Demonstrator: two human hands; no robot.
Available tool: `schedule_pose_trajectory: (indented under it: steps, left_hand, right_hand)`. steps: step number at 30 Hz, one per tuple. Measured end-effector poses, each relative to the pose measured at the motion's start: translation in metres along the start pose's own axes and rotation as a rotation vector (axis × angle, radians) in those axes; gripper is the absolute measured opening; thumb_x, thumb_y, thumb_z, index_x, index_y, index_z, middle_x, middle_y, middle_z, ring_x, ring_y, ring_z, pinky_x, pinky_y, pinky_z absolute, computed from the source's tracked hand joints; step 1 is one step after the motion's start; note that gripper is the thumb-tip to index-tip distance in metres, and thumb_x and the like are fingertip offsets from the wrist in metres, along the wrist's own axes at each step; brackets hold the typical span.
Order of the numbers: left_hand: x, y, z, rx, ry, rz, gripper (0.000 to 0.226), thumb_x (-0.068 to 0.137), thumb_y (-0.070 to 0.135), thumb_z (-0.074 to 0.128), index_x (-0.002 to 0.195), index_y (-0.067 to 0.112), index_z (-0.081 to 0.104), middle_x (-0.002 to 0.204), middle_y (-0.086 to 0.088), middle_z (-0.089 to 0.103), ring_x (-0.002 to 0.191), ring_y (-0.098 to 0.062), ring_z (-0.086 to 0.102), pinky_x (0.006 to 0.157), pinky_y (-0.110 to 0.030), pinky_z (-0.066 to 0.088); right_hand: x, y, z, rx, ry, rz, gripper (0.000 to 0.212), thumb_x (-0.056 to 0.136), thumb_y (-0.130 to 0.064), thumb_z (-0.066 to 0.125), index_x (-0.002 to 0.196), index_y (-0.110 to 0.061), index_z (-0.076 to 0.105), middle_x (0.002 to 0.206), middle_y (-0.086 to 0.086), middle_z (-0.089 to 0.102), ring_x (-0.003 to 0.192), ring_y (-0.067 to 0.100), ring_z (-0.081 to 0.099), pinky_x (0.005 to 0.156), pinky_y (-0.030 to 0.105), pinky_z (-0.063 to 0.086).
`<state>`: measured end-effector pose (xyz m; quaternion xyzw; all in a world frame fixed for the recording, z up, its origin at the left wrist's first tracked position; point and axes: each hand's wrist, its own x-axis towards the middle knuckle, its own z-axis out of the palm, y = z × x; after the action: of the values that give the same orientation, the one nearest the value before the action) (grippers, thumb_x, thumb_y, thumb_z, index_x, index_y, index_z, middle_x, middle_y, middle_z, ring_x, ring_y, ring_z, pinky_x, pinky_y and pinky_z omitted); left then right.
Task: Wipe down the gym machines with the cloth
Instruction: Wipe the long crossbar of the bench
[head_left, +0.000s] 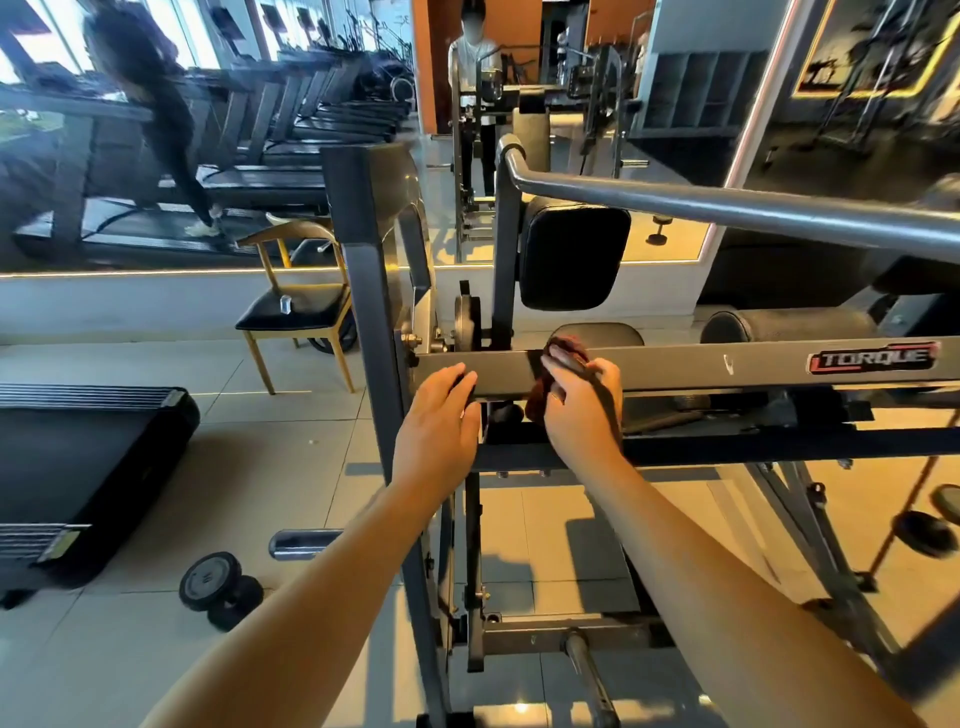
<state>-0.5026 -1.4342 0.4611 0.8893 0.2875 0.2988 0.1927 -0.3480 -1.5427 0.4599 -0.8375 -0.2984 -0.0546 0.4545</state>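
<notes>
Over at nine o'clock, a wooden chair (296, 312) with a black seat stands on the pale tiled floor (270, 483), and there's a small pale object (285, 304) sitting on that seat. Down at eight o'clock, a black dumbbell (221, 590) lies on the tiles. Up top, the wall mirror (62, 234) shows one person (156, 114) mid-stride at ten o'clock and another figure (475, 57) standing at twelve.
</notes>
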Motion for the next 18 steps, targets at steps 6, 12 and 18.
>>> schedule_pose_trajectory:
  steps: [6,12,18]
  left_hand:
    - [0.016,0.045,0.024,-0.118,0.040,0.087,0.032,0.106,0.027,0.044,0.134,0.019,0.056,0.137,0.001,0.055,0.130,-0.008,0.039,0.116,-0.032,0.029]
    - [0.022,0.054,0.049,0.035,0.004,0.280,0.041,0.108,0.026,0.045,0.144,0.010,0.053,0.155,-0.008,0.046,0.148,-0.024,0.026,0.123,-0.031,0.005]
    - [0.022,0.060,0.054,-0.004,-0.006,0.281,0.034,0.106,0.022,0.047,0.135,0.010,0.059,0.143,-0.007,0.055,0.139,-0.021,0.037,0.122,-0.033,0.018]
  right_hand:
    - [-0.008,-0.013,-0.013,0.056,-0.335,-0.327,0.049,0.100,0.001,0.053,0.147,-0.009,0.050,0.154,0.011,0.045,0.145,0.025,0.038,0.108,0.001,0.016]
    - [0.002,0.052,-0.058,-0.054,0.029,-0.099,0.047,0.099,-0.014,0.060,0.145,-0.022,0.055,0.149,0.006,0.042,0.131,0.021,0.038,0.116,0.033,0.038]
    - [0.000,0.031,-0.030,0.025,-0.113,-0.259,0.043,0.093,-0.009,0.059,0.136,-0.013,0.061,0.145,-0.009,0.054,0.135,-0.003,0.041,0.117,0.028,0.033]
